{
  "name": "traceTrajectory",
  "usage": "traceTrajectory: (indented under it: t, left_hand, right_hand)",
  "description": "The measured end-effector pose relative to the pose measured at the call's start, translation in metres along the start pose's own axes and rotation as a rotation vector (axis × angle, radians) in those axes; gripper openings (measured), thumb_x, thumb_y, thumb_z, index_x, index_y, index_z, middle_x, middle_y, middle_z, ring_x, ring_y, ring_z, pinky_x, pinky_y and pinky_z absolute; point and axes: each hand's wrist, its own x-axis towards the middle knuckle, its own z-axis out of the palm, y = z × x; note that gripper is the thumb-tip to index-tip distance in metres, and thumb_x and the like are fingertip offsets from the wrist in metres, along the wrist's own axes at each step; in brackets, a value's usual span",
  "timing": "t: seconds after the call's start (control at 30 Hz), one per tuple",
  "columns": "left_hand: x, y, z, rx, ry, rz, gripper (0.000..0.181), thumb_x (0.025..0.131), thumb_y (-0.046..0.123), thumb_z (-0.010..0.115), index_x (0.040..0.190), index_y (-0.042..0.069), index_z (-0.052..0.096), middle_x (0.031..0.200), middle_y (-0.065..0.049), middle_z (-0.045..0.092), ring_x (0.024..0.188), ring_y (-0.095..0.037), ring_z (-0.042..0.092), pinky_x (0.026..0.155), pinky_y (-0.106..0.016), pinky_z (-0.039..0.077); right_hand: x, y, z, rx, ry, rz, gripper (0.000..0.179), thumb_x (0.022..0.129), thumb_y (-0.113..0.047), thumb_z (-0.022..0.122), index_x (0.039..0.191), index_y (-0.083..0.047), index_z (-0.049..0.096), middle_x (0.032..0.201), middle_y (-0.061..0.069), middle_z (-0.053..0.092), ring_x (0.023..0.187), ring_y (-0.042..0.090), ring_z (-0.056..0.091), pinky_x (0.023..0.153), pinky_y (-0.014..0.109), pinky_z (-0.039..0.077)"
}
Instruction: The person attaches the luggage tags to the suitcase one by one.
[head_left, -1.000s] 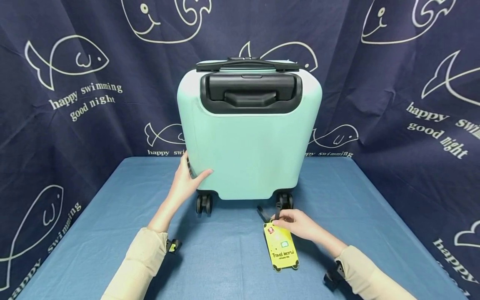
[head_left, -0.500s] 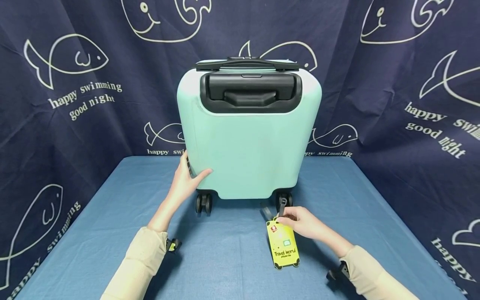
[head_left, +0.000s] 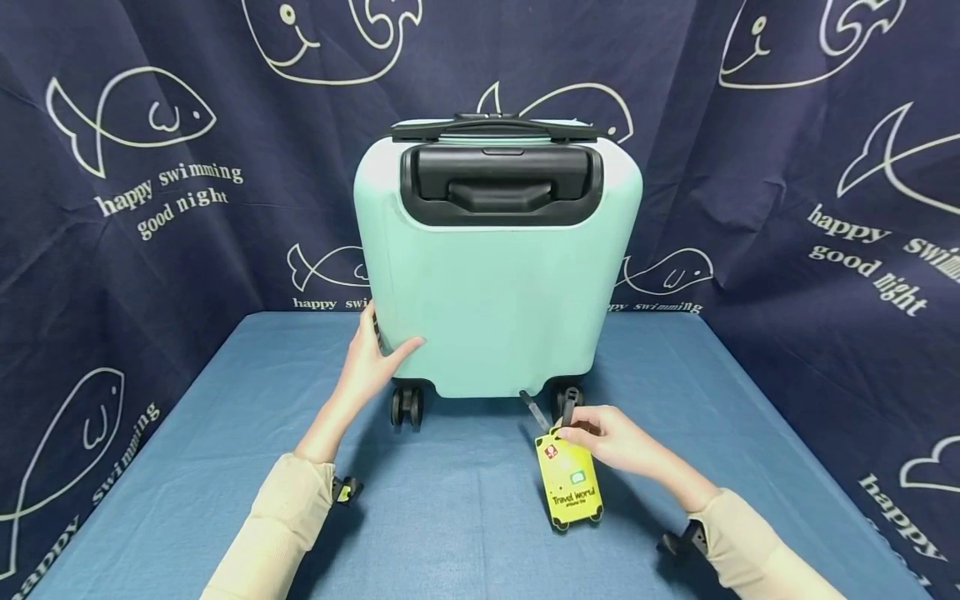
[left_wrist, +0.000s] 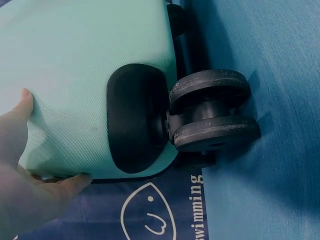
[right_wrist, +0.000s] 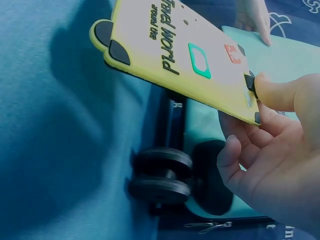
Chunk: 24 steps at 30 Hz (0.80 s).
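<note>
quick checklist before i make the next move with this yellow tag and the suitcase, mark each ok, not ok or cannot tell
1. Right grip pinching the yellow tag at its top end: ok.
2. Left grip steadying the suitcase at its lower left side: ok.
3. Suitcase upright on its wheels: ok.
4. Strap unfastened, ends apart: ok.
5. Tag up at the top handle: not ok, held well below it.
6. Enough gap under the handle for the strap: cannot tell.

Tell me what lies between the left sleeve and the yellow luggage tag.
In the head view, the black wrist camera, then bare blue cloth, partly shadowed, up to the luggage tag.
</note>
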Motion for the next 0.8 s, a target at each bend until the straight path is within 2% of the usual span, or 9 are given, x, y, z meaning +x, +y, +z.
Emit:
traceTrajectory:
  t: [0.17, 0.63, 0.8]
  left_hand:
    - [-0.001, 0.0, 0.0, 0.005, 0.003, 0.006, 0.099, 0.082, 0.046, 0.068, 0.151, 0.014, 0.005, 0.15, -0.017, 0.027, 0.134, -0.032, 0.035, 0.104, -0.05, 0.034]
    - [-0.003, 0.001, 0.0, 0.008, 0.004, -0.001, 0.098, 0.082, 0.047, 0.068, 0.151, 0.015, 0.005, 0.149, -0.017, 0.029, 0.132, -0.032, 0.036, 0.103, -0.05, 0.035]
    - [-0.004, 0.002, 0.0, 0.012, 0.006, 0.0, 0.097, 0.082, 0.046, 0.068, 0.151, 0.015, 0.006, 0.149, -0.017, 0.029, 0.132, -0.032, 0.037, 0.103, -0.05, 0.035]
  right_hand:
    - [-0.001, -0.007, -0.008, 0.005, 0.024, -0.014, 0.012, 0.093, -0.021, 0.058, 0.09, -0.013, 0.066, 0.08, -0.002, 0.062, 0.07, 0.005, 0.052, 0.062, 0.021, 0.045]
    - [-0.002, -0.03, -0.026, -0.005, 0.132, -0.083, 0.008, 0.091, -0.016, 0.061, 0.092, -0.015, 0.069, 0.087, -0.002, 0.063, 0.079, 0.007, 0.054, 0.07, 0.025, 0.047]
    - [-0.001, -0.036, -0.031, -0.022, 0.155, -0.083, 0.011, 0.092, -0.017, 0.059, 0.096, -0.014, 0.07, 0.096, 0.001, 0.067, 0.083, 0.008, 0.057, 0.072, 0.026, 0.048]
